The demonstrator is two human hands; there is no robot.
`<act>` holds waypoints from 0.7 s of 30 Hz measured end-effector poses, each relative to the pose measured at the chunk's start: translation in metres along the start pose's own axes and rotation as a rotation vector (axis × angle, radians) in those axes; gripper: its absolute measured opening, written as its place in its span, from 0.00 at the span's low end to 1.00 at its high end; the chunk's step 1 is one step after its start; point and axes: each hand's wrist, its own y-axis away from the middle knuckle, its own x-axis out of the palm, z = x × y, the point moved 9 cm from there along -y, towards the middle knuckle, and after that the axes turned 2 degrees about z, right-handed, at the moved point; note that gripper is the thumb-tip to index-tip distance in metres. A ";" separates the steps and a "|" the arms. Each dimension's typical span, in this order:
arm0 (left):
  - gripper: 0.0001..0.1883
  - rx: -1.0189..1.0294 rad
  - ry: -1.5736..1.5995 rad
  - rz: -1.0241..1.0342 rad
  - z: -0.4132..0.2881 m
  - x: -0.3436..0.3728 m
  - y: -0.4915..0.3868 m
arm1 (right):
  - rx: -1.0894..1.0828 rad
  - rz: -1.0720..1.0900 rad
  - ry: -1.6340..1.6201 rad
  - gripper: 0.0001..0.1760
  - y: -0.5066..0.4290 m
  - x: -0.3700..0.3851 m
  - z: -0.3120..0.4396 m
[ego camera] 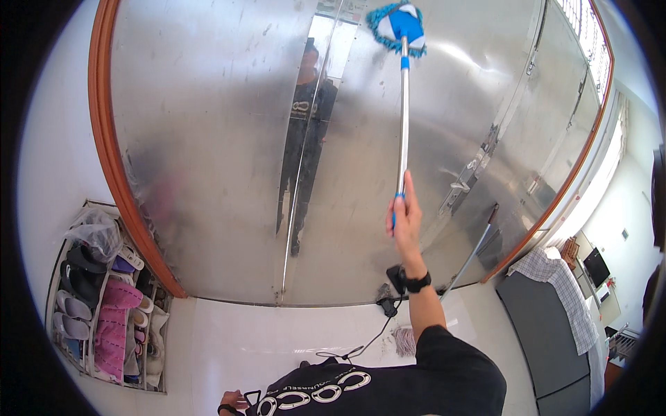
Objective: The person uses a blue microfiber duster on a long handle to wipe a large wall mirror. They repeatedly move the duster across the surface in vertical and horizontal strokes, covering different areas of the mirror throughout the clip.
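Observation:
My right hand [408, 223] grips the lower end of a silver telescopic mop pole [404, 130] with blue joints and a blue grip. At the pole's top, a blue and white mop head [405, 26] with a blue chenille fringe lies against a large metal door [234, 130]. The door's surface is smudged and reflective, and a strip of it mirrors a person. Low at my left side, my left hand [234, 400] is partly visible beside a black triangular ring [253, 398]; what it holds, if anything, is unclear. A dark band is on each wrist.
A shoe rack [93, 317] with several slippers stands at left. At right are a grey sofa-like piece [551, 333] and a string mop [404, 340], its pole [471, 255] leaning against the door. A black cable [374, 338] with an adapter [387, 307] lies on the floor.

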 end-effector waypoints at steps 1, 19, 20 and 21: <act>0.20 0.002 -0.009 -0.009 -0.003 -0.001 0.000 | -0.002 -0.002 -0.012 0.29 -0.011 -0.001 0.004; 0.22 -0.050 -0.050 -0.045 0.030 -0.025 0.030 | -0.029 -0.007 -0.040 0.29 0.008 0.044 -0.008; 0.22 -0.055 -0.045 -0.042 0.029 -0.026 0.029 | -0.053 -0.028 -0.028 0.29 -0.012 0.036 0.002; 0.22 -0.039 -0.024 -0.075 0.025 -0.027 0.027 | -0.048 -0.045 -0.050 0.29 -0.030 0.027 0.009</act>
